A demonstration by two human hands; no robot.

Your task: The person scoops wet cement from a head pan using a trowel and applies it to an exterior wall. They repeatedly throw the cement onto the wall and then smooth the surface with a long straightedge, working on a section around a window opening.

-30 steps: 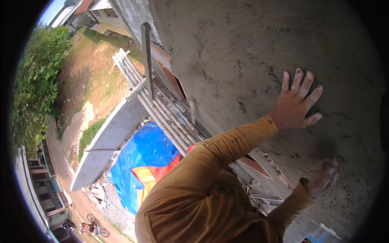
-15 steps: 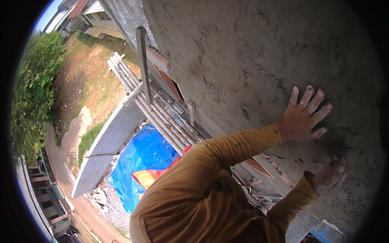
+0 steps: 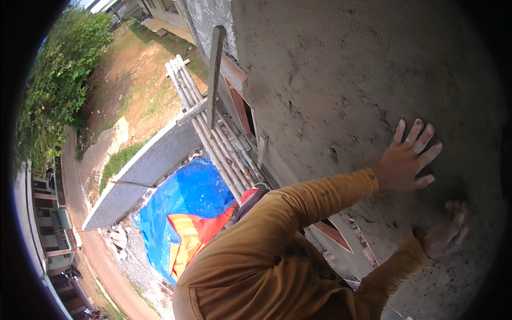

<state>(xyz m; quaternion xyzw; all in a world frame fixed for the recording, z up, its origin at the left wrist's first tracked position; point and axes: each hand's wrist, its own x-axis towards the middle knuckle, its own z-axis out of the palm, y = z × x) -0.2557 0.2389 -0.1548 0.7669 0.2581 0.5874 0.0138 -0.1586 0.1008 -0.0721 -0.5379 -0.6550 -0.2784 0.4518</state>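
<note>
Wall work, both hands bare. Rendered wall (image 3: 320,96) lies directly behind the fingers and spreads far up and to the left of them. Grey coat covers nearly all of the face visible around the hands, so laying looks well advanced here. Surface uneven: dark pits and ragged streaks left of the left fingertips, more below toward the right hand. Those marks look like the part left unsmoothed. Well apart, up and left of the fingers, a paler rough strip (image 3: 216,24) appears to lack this coat.

Left hand (image 3: 402,165): fingers (image 3: 431,153) fanned wide, released, laid over the wall, pale residue on the tips. Right hand (image 3: 444,234), just below: fingers loosely bent, blurred, no tool visible in them; cannot tell how firmly the palm meets the wall.

Around: ochre sleeve (image 3: 325,200) runs in from lower left of the left fingers and hides some of the wall's lower margin. Dark smudge between the hands obscures a patch of coat. Brown wooden frame (image 3: 335,234) below left of the left fingers. Farther left, a rack of wooden poles (image 3: 216,144) with an upright plank (image 3: 215,69); beyond it, blue tarpaulin (image 3: 197,184), orange sheet (image 3: 186,234), grey boundary wall (image 3: 144,176). All these lie well apart from the fingers; sleeve is the nearest obstruction.
</note>
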